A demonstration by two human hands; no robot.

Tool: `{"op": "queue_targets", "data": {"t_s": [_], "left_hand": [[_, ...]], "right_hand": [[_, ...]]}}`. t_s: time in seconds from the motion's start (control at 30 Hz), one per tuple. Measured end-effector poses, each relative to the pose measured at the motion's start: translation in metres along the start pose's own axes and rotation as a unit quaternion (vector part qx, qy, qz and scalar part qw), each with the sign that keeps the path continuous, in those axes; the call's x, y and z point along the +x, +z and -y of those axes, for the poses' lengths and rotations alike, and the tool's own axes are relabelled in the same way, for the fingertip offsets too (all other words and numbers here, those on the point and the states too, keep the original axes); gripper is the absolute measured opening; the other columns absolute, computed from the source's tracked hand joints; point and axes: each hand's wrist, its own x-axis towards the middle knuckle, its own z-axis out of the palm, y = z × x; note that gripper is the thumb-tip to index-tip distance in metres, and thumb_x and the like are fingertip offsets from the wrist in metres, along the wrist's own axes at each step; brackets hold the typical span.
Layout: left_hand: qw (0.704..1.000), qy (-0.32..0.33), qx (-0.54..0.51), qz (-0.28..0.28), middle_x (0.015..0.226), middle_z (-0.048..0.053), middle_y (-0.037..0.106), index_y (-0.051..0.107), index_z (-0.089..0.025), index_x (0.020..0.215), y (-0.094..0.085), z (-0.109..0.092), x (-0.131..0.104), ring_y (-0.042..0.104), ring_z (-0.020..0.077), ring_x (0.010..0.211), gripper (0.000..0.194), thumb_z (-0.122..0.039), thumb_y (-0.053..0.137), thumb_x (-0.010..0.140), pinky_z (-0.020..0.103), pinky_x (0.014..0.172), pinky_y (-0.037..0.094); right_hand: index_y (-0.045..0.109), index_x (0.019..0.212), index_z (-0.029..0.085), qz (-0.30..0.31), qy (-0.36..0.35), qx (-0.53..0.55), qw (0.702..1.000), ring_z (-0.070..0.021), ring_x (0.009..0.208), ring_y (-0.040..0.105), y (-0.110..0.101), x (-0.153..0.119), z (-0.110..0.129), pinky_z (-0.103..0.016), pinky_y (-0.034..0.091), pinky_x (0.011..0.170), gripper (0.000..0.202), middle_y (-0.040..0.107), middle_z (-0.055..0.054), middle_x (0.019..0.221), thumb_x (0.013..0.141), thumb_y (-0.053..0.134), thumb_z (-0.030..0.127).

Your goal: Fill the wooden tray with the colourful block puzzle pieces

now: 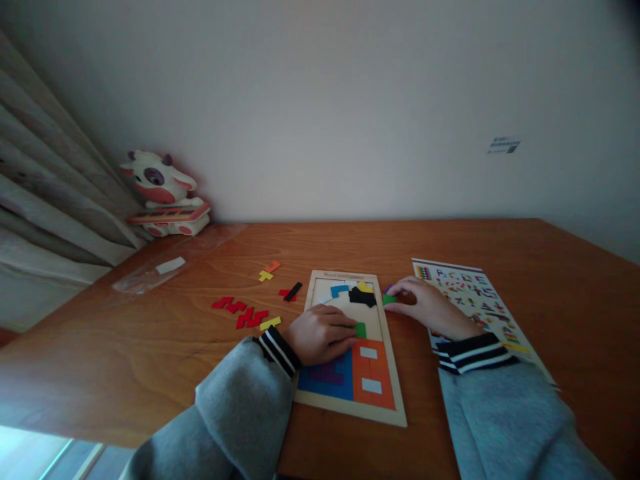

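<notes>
Fingertips of my right grip (421, 301) pinch a green piece (389, 300) at the right edge of the wooden board (398, 400), closed to the width of the piece; whether the purple piece (387, 289) beside them is also held, I cannot tell. My left grip (323, 335) lies low across the board, fingers together at a second green piece (361, 329); clasped or merely touched, I cannot tell. Clean handling, I judge, calls for a light edge pinch, the piece level, and a left palm that steadies the board without nudging the blue section (345, 391) or orange section (387, 377) nearest it. Obstacles sit close: black pieces (363, 297) left of the right grip could snag a low pass, and the printed sheet (483, 293) beneath the right wrist could drag with the sleeve. Red pieces (259, 319) dot the counter (175, 373) left of the left grip; well beyond them stands a cow toy (170, 217).
</notes>
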Motion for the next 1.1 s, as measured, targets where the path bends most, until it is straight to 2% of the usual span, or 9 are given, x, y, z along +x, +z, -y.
{"op": "queue_targets", "data": {"t_s": [0.13,0.27,0.33,0.4,0.53,0.7,0.83,0.97,1.1], "left_hand": [[1.000,-0.001,-0.017,-0.007,0.111,0.007,0.074,0.072,-0.016,0.105,0.000,0.000,-0.001,0.068,0.0210,0.101,0.025,-0.028,0.052,0.097,0.035,0.093,0.054],[1.000,-0.006,-0.025,-0.013,0.109,0.008,0.075,0.072,-0.018,0.106,0.000,-0.001,-0.001,0.069,0.0206,0.102,0.025,-0.028,0.051,0.097,0.035,0.094,0.055],[1.000,-0.006,-0.027,-0.012,0.108,0.008,0.075,0.072,-0.017,0.106,0.000,-0.001,0.000,0.070,0.0206,0.101,0.025,-0.027,0.050,0.097,0.035,0.094,0.055],[1.000,-0.006,-0.028,-0.011,0.108,0.008,0.075,0.072,-0.017,0.106,0.000,-0.001,0.000,0.070,0.0207,0.100,0.026,-0.027,0.050,0.097,0.035,0.093,0.056],[0.999,0.000,-0.031,-0.015,0.106,0.008,0.075,0.073,-0.019,0.105,0.000,-0.001,0.000,0.070,0.0206,0.100,0.024,-0.027,0.051,0.096,0.035,0.092,0.056],[1.000,-0.001,-0.027,-0.011,0.107,0.008,0.075,0.073,-0.018,0.104,0.001,-0.001,0.000,0.070,0.0206,0.101,0.025,-0.027,0.051,0.097,0.034,0.091,0.056],[0.999,-0.008,-0.039,-0.017,0.106,0.008,0.075,0.073,-0.018,0.102,0.002,-0.001,-0.001,0.070,0.0208,0.100,0.024,-0.028,0.053,0.096,0.035,0.091,0.057],[0.997,-0.028,-0.060,-0.037,0.107,0.009,0.074,0.072,-0.019,0.107,-0.002,0.005,-0.004,0.069,0.0194,0.098,0.023,-0.027,0.054,0.095,0.033,0.091,0.056],[0.995,-0.072,-0.039,-0.048,0.103,0.010,0.074,0.067,-0.018,0.119,-0.010,0.016,-0.011,0.069,0.0194,0.094,0.029,-0.025,0.052,0.094,0.033,0.087,0.056]], "right_hand": [[0.072,0.084,0.022,0.030,0.041,0.098,0.994,-0.0214,0.076,0.066,-0.001,-0.003,0.015,-0.035,0.050,0.073,0.028,0.073,-0.005,0.082,0.077,0.070,0.049],[0.069,0.086,0.019,0.103,0.053,0.221,0.968,-0.0189,0.070,0.068,0.003,-0.007,0.029,-0.033,0.052,0.069,0.034,0.074,-0.005,0.079,0.077,0.070,0.053],[0.069,0.086,0.019,0.143,0.061,0.241,0.958,-0.0176,0.067,0.067,0.008,-0.009,0.032,-0.032,0.052,0.066,0.035,0.073,-0.005,0.079,0.077,0.071,0.053],[0.071,0.084,0.019,0.158,0.055,0.204,0.965,-0.0168,0.065,0.065,0.013,-0.010,0.034,-0.029,0.049,0.061,0.035,0.072,-0.004,0.078,0.077,0.072,0.053],[0.073,0.072,0.020,0.129,-0.001,0.113,0.985,-0.0150,0.060,0.055,0.022,-0.009,0.035,-0.027,0.039,0.052,0.035,0.063,-0.002,0.067,0.074,0.074,0.056],[0.070,0.077,0.022,0.119,-0.026,0.084,0.989,-0.0137,0.059,0.049,0.027,-0.008,0.032,-0.026,0.036,0.052,0.037,0.055,0.001,0.066,0.073,0.073,0.058],[0.072,0.076,0.022,0.122,-0.032,0.080,0.989,-0.0147,0.061,0.051,0.025,-0.009,0.034,-0.027,0.036,0.054,0.039,0.058,-0.001,0.068,0.078,0.068,0.060],[0.072,0.076,0.022,0.104,-0.016,0.090,0.990,-0.0154,0.059,0.052,0.024,-0.009,0.040,-0.028,0.035,0.053,0.040,0.060,-0.001,0.065,0.086,0.059,0.058],[0.075,0.084,0.022,0.092,-0.043,0.083,0.991,-0.0189,0.069,0.059,0.024,-0.009,0.047,-0.031,0.042,0.061,0.038,0.069,-0.004,0.079,0.089,0.055,0.055]]}}
